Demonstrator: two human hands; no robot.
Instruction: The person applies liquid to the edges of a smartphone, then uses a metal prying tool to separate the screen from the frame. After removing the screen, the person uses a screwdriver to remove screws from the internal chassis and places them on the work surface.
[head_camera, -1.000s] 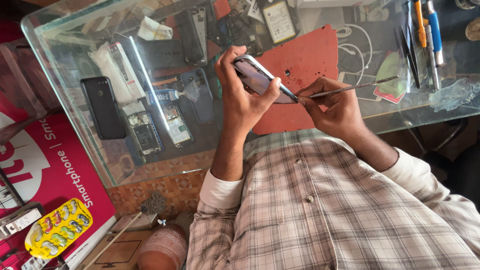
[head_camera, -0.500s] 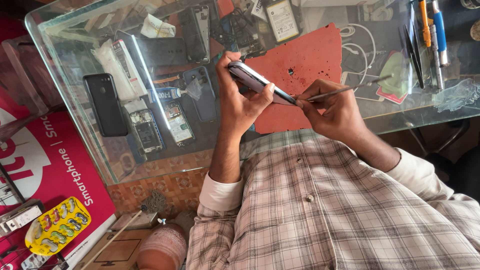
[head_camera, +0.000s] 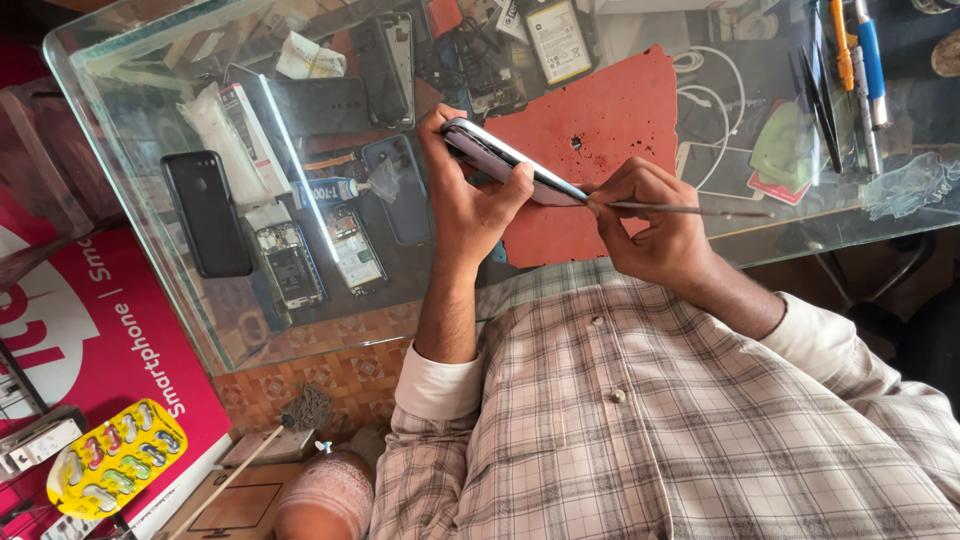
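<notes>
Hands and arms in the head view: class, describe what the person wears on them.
Both hands, left and right, are bare, with no gloves, and no rings or watch show. Each forearm is bare up to a turned-back white cuff on a checked shirt of pale grey and brown lines with small buttons.

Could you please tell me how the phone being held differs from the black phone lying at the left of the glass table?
The held phone is tilted on edge in the left hand; the black phone lies flat, untouched. The held phone looks silvery-grey and meets the thin tool in the right hand. Both are slim rectangular handsets.
</notes>
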